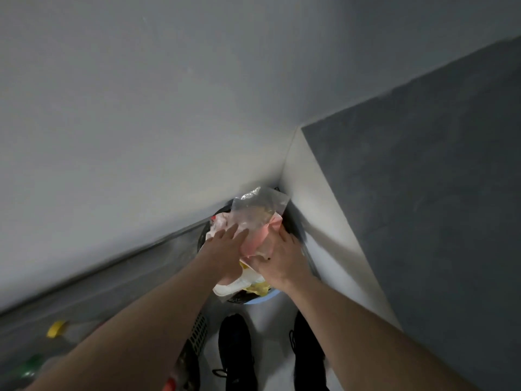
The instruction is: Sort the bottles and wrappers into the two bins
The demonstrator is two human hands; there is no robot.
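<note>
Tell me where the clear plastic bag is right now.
In the head view, the clear plastic bag tops the wrapper pile in the corner bin, just beyond both hands' fingertips.

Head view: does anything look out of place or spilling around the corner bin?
Yes. The wrappers heap above the bin rim, a white piece hanging over its near edge. Both hands, left and right, press flat on the pile.
</note>
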